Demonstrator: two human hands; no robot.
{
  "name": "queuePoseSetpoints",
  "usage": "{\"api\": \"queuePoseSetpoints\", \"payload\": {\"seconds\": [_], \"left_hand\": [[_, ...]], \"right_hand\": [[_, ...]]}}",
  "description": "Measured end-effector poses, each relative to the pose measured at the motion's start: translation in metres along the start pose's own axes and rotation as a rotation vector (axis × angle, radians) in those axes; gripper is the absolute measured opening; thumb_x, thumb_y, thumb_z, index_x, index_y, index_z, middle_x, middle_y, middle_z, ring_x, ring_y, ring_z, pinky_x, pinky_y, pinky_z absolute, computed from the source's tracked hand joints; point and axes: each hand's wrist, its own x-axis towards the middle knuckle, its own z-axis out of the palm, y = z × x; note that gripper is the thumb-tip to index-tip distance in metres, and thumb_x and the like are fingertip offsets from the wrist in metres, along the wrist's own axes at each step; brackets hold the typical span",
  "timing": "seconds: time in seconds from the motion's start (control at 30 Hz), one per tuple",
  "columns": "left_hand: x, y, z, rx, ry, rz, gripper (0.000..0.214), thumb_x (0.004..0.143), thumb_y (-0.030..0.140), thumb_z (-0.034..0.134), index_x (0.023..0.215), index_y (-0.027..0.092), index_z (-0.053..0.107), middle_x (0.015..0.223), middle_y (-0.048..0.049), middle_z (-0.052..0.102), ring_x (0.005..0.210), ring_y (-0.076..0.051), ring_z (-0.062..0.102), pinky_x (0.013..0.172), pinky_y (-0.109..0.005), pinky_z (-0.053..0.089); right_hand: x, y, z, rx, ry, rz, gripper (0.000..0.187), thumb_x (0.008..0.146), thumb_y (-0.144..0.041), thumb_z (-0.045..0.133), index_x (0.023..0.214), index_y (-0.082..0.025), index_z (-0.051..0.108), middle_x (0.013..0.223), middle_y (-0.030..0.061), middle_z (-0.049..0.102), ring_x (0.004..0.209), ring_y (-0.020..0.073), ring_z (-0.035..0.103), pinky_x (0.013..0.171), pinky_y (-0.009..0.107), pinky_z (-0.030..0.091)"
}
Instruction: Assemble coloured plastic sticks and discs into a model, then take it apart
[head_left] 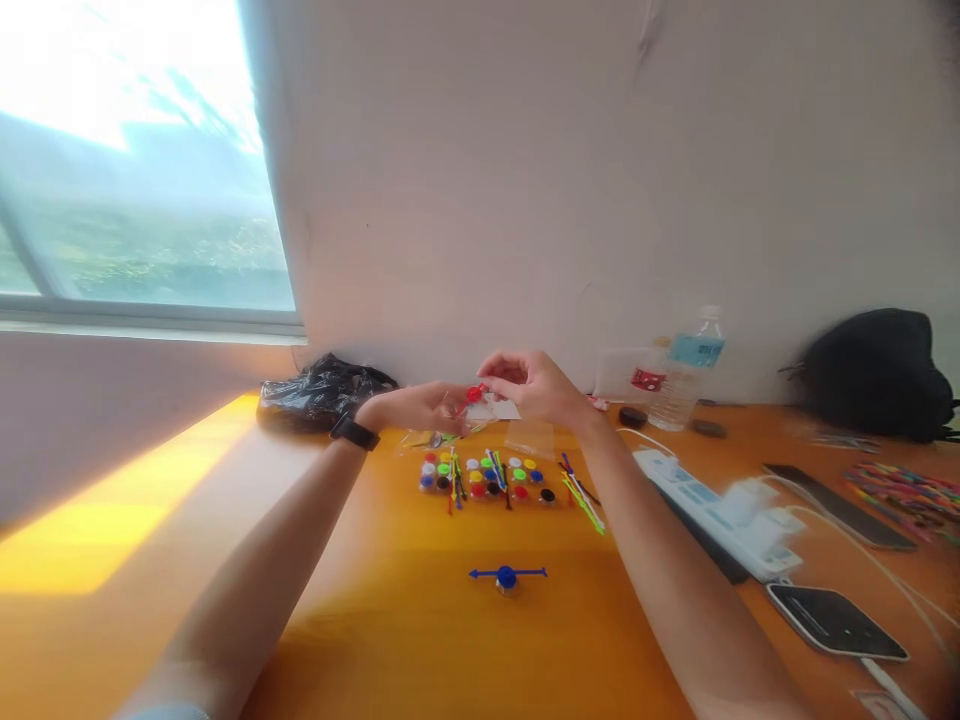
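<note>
Over the far side of the table my left hand [420,407], with a dark band on its wrist, has its fingers closed around what looks like a clear plastic bag [452,410]. My right hand [536,385] pinches a small red round plastic piece [475,394] at its fingertips, close to the left fingers. Below the hands lie several coloured round pieces [477,478] in rows, with bundles of thin plastic arrows [496,470] among them. Closer to me sits a blue arrow spinner [506,577] on a round base, its tip pointing left.
A black plastic bag [322,390] lies at the back left. To the right are a white power strip [697,500] with cables, a phone [836,620], a dark flat device [836,505], water bottles [679,385], a black backpack [877,375] and a colourful pile [904,490].
</note>
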Motion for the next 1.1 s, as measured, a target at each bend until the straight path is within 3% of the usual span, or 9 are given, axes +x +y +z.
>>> {"api": "queuePoseSetpoints", "payload": {"seconds": [0.17, 0.33, 0.4, 0.5, 0.6, 0.7, 0.9, 1.0, 1.1], "left_hand": [[-0.002, 0.007, -0.001, -0.092, 0.009, -0.002, 0.042, 0.089, 0.04, 0.073, 0.123, 0.017, 0.066, 0.095, -0.0045, 0.068, 0.076, -0.016, 0.062, 0.069, -0.027, 0.05], [-0.006, 0.009, -0.004, -0.144, -0.029, 0.021, 0.051, 0.092, 0.038, 0.07, 0.14, 0.021, 0.059, 0.112, -0.0084, 0.07, 0.079, -0.015, 0.063, 0.066, -0.026, 0.051], [-0.007, 0.006, -0.006, -0.119, -0.017, -0.001, 0.051, 0.092, 0.038, 0.071, 0.14, 0.022, 0.059, 0.112, -0.0082, 0.07, 0.08, -0.015, 0.064, 0.064, -0.024, 0.05], [-0.007, 0.001, -0.007, -0.07, 0.0, -0.009, 0.051, 0.091, 0.038, 0.072, 0.138, 0.022, 0.061, 0.106, -0.0071, 0.07, 0.08, -0.016, 0.063, 0.064, -0.024, 0.049], [-0.007, -0.001, -0.008, -0.005, 0.022, 0.005, 0.052, 0.09, 0.038, 0.072, 0.138, 0.022, 0.062, 0.099, -0.0053, 0.069, 0.078, -0.016, 0.062, 0.066, -0.025, 0.049], [-0.006, -0.002, -0.008, 0.052, 0.026, 0.003, 0.052, 0.09, 0.039, 0.072, 0.138, 0.022, 0.063, 0.098, -0.0051, 0.07, 0.08, -0.017, 0.062, 0.069, -0.026, 0.048], [-0.006, -0.005, -0.01, 0.075, 0.007, -0.013, 0.056, 0.091, 0.045, 0.072, 0.142, 0.026, 0.06, 0.106, -0.0061, 0.071, 0.083, -0.018, 0.064, 0.072, -0.028, 0.049], [-0.006, -0.006, -0.011, 0.085, 0.001, -0.016, 0.054, 0.091, 0.042, 0.071, 0.141, 0.025, 0.061, 0.102, -0.0055, 0.071, 0.084, -0.019, 0.064, 0.074, -0.029, 0.049], [-0.006, -0.005, -0.011, 0.093, 0.005, -0.015, 0.053, 0.09, 0.04, 0.072, 0.139, 0.024, 0.062, 0.1, -0.0055, 0.071, 0.084, -0.019, 0.064, 0.075, -0.029, 0.049]], "right_hand": [[0.001, 0.0, 0.009, -0.066, -0.108, 0.034, 0.021, 0.088, -0.035, 0.065, 0.101, -0.021, 0.073, 0.093, 0.0031, 0.073, 0.078, 0.0167, 0.063, 0.068, 0.029, 0.048], [-0.002, -0.014, 0.003, -0.23, 0.134, -0.037, 0.02, 0.09, -0.038, 0.065, 0.097, -0.02, 0.07, 0.092, 0.0025, 0.068, 0.07, 0.0136, 0.052, 0.065, 0.028, 0.043], [-0.007, -0.024, -0.005, -0.222, -0.032, -0.002, 0.023, 0.092, -0.042, 0.063, 0.094, -0.02, 0.07, 0.084, 0.001, 0.066, 0.069, 0.0135, 0.052, 0.062, 0.027, 0.04], [-0.013, -0.035, -0.011, -0.189, -0.582, 0.059, 0.026, 0.09, -0.044, 0.067, 0.095, -0.02, 0.073, 0.087, 0.0009, 0.07, 0.074, 0.0137, 0.058, 0.064, 0.025, 0.042], [-0.013, -0.036, 0.007, -0.219, -1.088, 0.171, 0.033, 0.076, -0.046, 0.082, 0.094, -0.019, 0.076, 0.092, 0.0017, 0.074, 0.081, 0.0159, 0.065, 0.067, 0.024, 0.045], [-0.01, -0.027, 0.05, -0.329, -1.237, 0.26, 0.045, 0.056, -0.046, 0.094, 0.089, -0.021, 0.077, 0.094, 0.0, 0.075, 0.083, 0.0184, 0.068, 0.062, 0.024, 0.045], [-0.012, 0.011, 0.136, -0.412, -1.601, 0.415, 0.041, 0.039, -0.033, 0.1, 0.065, -0.018, 0.073, 0.068, -0.0008, 0.072, 0.068, 0.0212, 0.069, 0.056, 0.026, 0.048], [-0.016, 0.026, 0.151, -0.308, -1.698, 0.524, 0.043, 0.036, -0.027, 0.101, 0.064, -0.015, 0.071, 0.063, 0.0002, 0.07, 0.062, 0.0231, 0.069, 0.055, 0.029, 0.052], [-0.017, 0.028, 0.149, -0.257, -1.671, 0.554, 0.043, 0.037, -0.019, 0.099, 0.068, -0.015, 0.07, 0.066, -0.0012, 0.07, 0.063, 0.0225, 0.071, 0.057, 0.028, 0.055]]}}
